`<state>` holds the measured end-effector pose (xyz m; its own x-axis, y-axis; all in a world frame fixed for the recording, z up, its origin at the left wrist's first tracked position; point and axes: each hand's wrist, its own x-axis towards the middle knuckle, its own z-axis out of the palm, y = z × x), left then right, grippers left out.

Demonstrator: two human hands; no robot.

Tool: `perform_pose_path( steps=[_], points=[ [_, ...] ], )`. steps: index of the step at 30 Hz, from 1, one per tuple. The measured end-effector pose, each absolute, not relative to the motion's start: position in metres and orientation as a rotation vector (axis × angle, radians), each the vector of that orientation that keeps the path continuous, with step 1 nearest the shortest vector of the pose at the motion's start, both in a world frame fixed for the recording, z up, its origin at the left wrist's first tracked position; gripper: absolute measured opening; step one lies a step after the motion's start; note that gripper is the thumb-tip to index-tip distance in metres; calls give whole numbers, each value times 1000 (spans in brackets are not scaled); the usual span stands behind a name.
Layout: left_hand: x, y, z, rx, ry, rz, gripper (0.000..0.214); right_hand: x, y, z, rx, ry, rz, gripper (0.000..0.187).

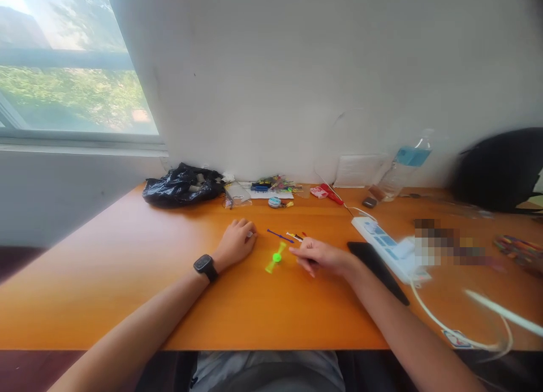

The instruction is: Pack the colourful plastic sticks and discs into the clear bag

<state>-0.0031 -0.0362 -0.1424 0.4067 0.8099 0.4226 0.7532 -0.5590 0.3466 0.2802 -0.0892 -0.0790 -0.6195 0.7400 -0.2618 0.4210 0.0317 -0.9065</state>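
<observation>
On the table in front of me lies a bright green two-armed spinner toy, its arms smeared as if turning. My right hand is just right of it, index finger stretched towards it and the other fingers loosely bent; nothing shows in its grip. My left hand, with a black watch on the wrist, rests on the table left of the toy. Its fingers are curled in, with a small whitish spot by the fingertips that I cannot make out. Beyond the toy lie a thin dark blue stick and a small yellow, white and black piece.
A black plastic bag and several small coloured parts line the wall. To the right are a white power strip, a dark flat tablet-like slab, a tilted plastic bottle, white cables and a black bag.
</observation>
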Motion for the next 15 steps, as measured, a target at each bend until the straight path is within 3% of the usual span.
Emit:
perform_pose_path(
  steps=[10, 15],
  points=[
    [-2, -36, -145, 2509, 1248, 885, 8, 277, -76, -94, -1309, -1575, 1433, 54],
    [1, -38, -147, 2547, 1109, 895, 9, 277, -69, -103, -1295, -1636, 1137, 48]
  ],
)
